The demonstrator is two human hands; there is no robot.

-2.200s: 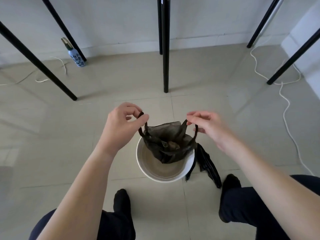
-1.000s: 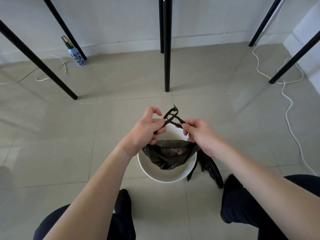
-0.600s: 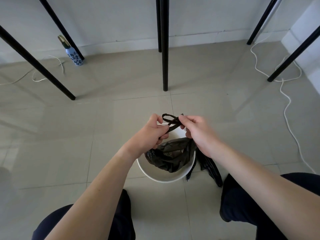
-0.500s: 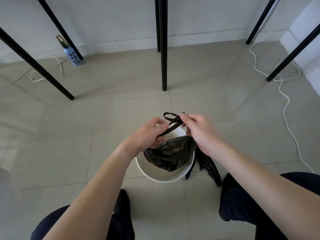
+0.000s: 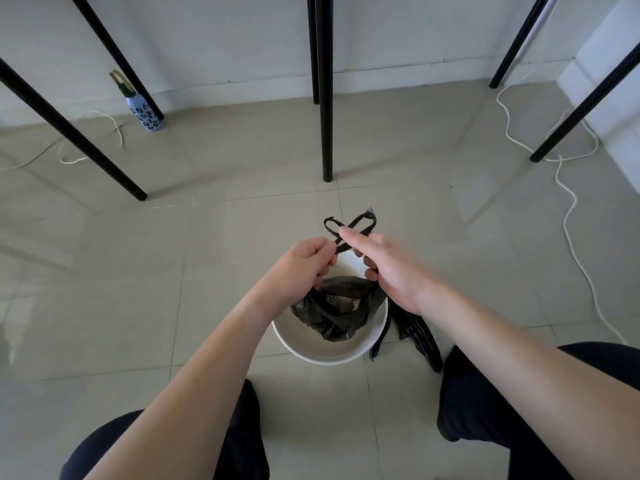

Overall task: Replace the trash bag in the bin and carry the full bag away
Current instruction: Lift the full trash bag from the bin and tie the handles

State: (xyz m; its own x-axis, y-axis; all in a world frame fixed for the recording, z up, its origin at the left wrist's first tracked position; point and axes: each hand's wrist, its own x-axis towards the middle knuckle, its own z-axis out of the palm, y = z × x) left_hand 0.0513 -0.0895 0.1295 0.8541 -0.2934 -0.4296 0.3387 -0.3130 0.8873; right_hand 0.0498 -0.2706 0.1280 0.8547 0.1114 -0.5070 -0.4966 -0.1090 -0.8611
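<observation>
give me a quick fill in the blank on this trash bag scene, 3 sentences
1. The black bag hangs inside the rim of a bin whose colour is ____.
2. The left hand and right hand hold the bag's two ____, which cross above the bin.
3. The patterned bottle stands by the wall on the person's ____ side.

Missing words: white; handles; left
</observation>
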